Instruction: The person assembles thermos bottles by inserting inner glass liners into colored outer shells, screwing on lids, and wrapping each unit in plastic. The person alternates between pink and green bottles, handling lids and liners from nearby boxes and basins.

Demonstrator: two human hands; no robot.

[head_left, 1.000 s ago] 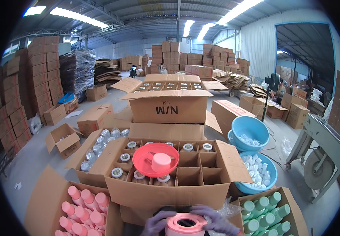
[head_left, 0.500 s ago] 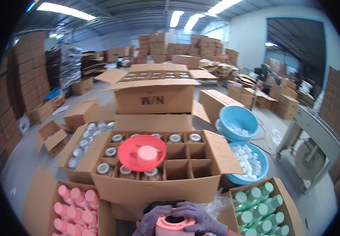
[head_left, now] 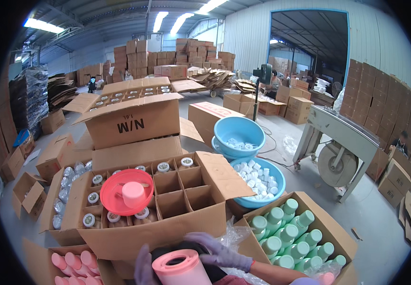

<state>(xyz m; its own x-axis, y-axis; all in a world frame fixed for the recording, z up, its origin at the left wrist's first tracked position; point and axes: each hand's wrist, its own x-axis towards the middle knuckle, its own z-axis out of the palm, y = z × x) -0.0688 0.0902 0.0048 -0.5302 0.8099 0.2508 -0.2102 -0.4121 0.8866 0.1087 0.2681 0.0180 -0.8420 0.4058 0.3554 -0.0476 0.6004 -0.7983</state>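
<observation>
A pink cylindrical shell (head_left: 179,267) with a round hole in its top ring stands tilted at the lower edge, in front of my lap. My left hand (head_left: 144,267), in a lavender glove, is beside its left side, fingers pointing up and somewhat blurred. On the other side my right hand (head_left: 220,251), gloved alike, has its fingers stretched out near the shell's rim. I cannot tell whether either hand touches it. Beyond them is a divided carton (head_left: 153,237) partly filled with white-capped bottles, and a red plastic basin (head_left: 113,192) holding a pink cup (head_left: 133,194) rests on top.
Green bottles (head_left: 288,232) fill a carton on the right, pink bottles (head_left: 74,261) one at lower left. Two blue basins stand beyond the divided carton's right flap; the nearer basin (head_left: 281,172) holds white caps. A grey wheeled machine (head_left: 343,128) is farther right.
The view has swung to the right. My hands have come off the top of the pink shell and spread apart to its two sides; the shell now leans more.
</observation>
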